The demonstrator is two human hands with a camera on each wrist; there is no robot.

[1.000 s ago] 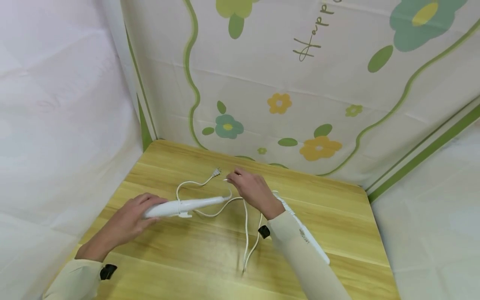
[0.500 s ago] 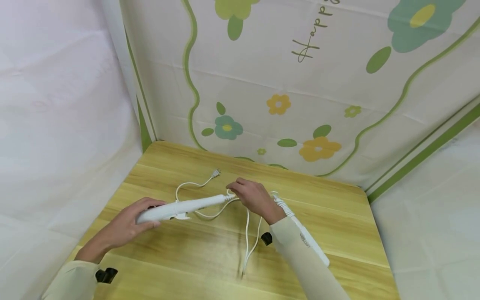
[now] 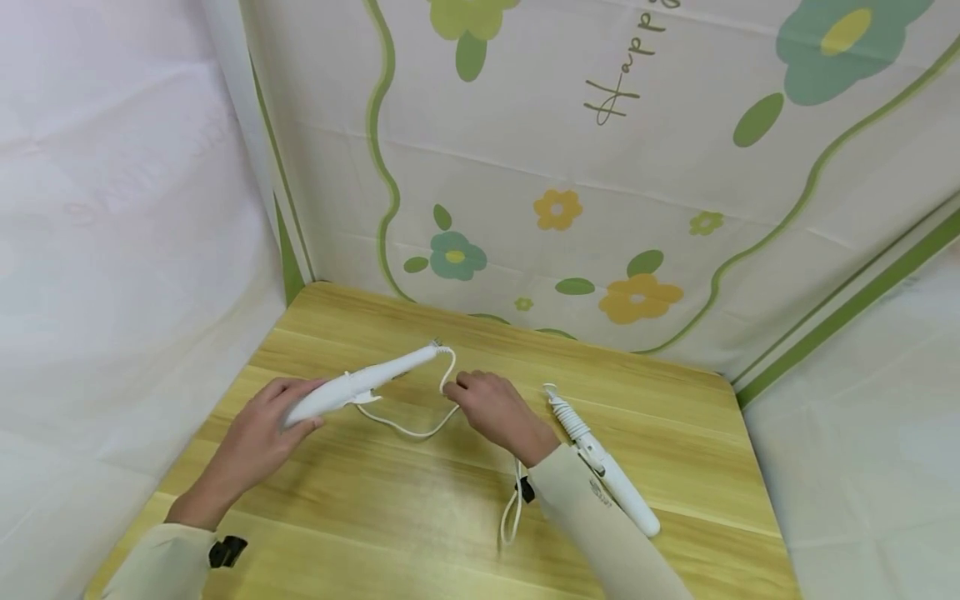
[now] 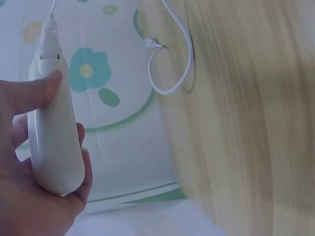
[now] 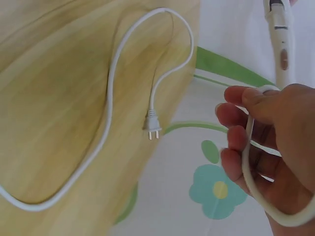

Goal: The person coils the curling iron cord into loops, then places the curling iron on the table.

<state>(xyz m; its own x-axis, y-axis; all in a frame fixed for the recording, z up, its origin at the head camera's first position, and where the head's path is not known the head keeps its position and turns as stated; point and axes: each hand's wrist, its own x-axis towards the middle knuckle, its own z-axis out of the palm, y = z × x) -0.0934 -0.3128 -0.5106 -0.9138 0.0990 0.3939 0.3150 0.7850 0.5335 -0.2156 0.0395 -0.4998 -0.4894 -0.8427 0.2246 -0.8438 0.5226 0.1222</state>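
My left hand [image 3: 255, 437] grips the wide end of a white styling iron [image 3: 352, 390], held above the table with its narrow end pointing up and right. In the left wrist view, thumb and fingers wrap its smooth body [image 4: 56, 132]. From the narrow end a white power cord [image 3: 452, 367] runs to my right hand [image 3: 498, 417], which pinches it between thumb and fingers. The right wrist view shows the cord [image 5: 247, 157] looping across the curled fingers. A two-prong plug [image 5: 153, 122] lies beyond on the table.
A second white styling iron [image 3: 622, 492] lies to the right, partly behind the right sleeve, its cord wound round the narrow end. Slack cord [image 3: 408, 433] lies on the wooden table [image 3: 360, 533]. Flower-printed cloth [image 3: 525, 150] stands along the back edge.
The iron's narrow end has swung upward and left. My right hand has moved slightly down, with more cord showing between it and the iron. The hanging cord loop has shifted right.
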